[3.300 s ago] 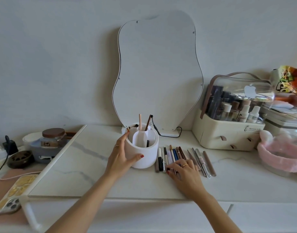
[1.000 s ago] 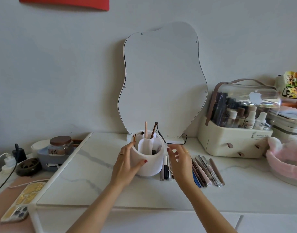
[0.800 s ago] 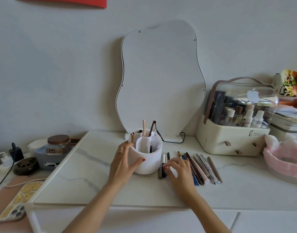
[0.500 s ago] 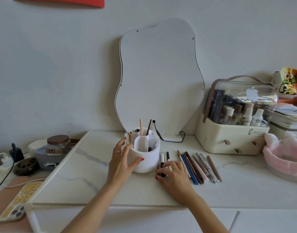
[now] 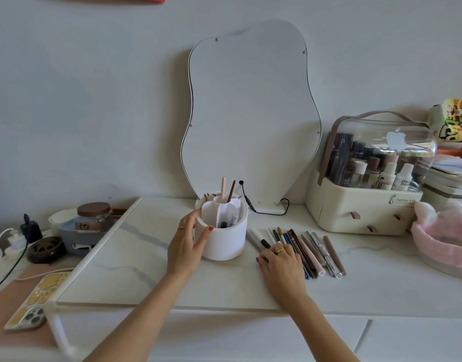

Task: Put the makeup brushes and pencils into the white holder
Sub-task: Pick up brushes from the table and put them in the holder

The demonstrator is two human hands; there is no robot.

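The white holder (image 5: 226, 240) stands on the marble table (image 5: 136, 259), round with inner dividers. A pink stick and a brown pencil poke up from its middle tube, and a dark item lies in a front compartment. My left hand (image 5: 185, 244) grips the holder's left side, thumb on the front rim. To its right lies a row of makeup pencils and brushes (image 5: 313, 250), side by side. My right hand (image 5: 282, 265) rests palm down on the near ends of the leftmost ones; whether its fingers pinch one is hidden.
A wavy mirror (image 5: 248, 113) leans on the wall behind the holder, its cable (image 5: 250, 205) beside it. A cream cosmetics case (image 5: 365, 210) stands right, a pink headband (image 5: 444, 236) farther right. A jar (image 5: 94, 218), chargers and a phone (image 5: 34, 304) lie left.
My right hand dropped from beside the holder onto the row of pencils and slid over them. My left hand stayed on the holder. The camera shifted slightly.
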